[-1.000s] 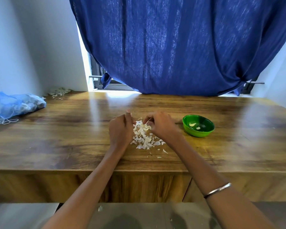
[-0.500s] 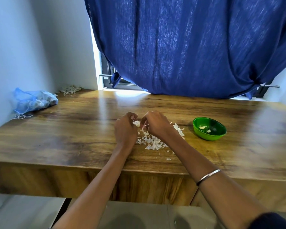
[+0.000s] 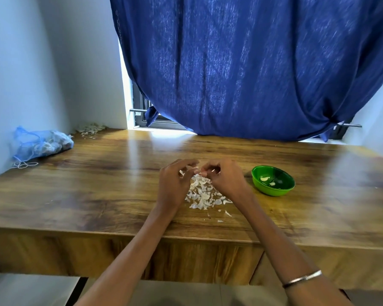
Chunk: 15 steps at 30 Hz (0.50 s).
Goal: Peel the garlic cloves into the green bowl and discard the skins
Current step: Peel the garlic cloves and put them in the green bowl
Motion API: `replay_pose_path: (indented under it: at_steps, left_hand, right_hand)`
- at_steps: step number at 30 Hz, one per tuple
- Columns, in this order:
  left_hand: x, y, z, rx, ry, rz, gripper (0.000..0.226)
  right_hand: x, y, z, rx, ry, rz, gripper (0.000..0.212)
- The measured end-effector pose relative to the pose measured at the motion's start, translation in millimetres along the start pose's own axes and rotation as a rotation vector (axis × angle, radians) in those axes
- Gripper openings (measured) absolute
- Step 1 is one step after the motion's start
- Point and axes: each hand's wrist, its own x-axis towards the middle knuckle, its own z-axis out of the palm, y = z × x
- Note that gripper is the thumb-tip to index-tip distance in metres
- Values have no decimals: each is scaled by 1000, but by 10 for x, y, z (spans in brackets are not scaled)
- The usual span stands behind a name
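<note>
White papery skin shows between both hands, the left hand [image 3: 175, 184] and right hand [image 3: 224, 178] pinching one small garlic clove [image 3: 196, 171] above the heap of white peelings [image 3: 202, 195] on the brown wooden worktop [image 3: 97, 195]. Just right sits the round green plastic bowl [image 3: 283, 191], holding two peeled cloves. Loose flakes could drift into it with a careless flick.

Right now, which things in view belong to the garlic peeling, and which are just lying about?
Job: left hand and right hand pinching a garlic clove; skin pile; green bowl.
Lying about: blue mesh bag; corner scraps; blue curtain.
</note>
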Motion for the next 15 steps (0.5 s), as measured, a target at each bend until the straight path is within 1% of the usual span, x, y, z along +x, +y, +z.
replay_pose_path:
  at_steps: [3, 6, 9, 12, 15]
  left_hand:
    - [-51, 92, 53, -52, -22, 9, 20]
    - [-53, 128, 76, -106, -22, -79, 17]
    - [-35, 123, 74, -140, -37, -146, 19]
    - [-27, 125, 82, -189, -68, -194, 18]
    - [-32, 141, 93, -240, -102, -228, 21]
  right_hand:
    - [-61, 45, -41, 10, -4, -26, 10]
    - [-114, 131, -43, 108, 20, -29, 17]
    - [-180, 179, -47, 189, 19, -47, 10]
    - [-216, 194, -43, 294, 75, -59, 10]
    - [-232, 217, -12, 327, 135, -65, 13]
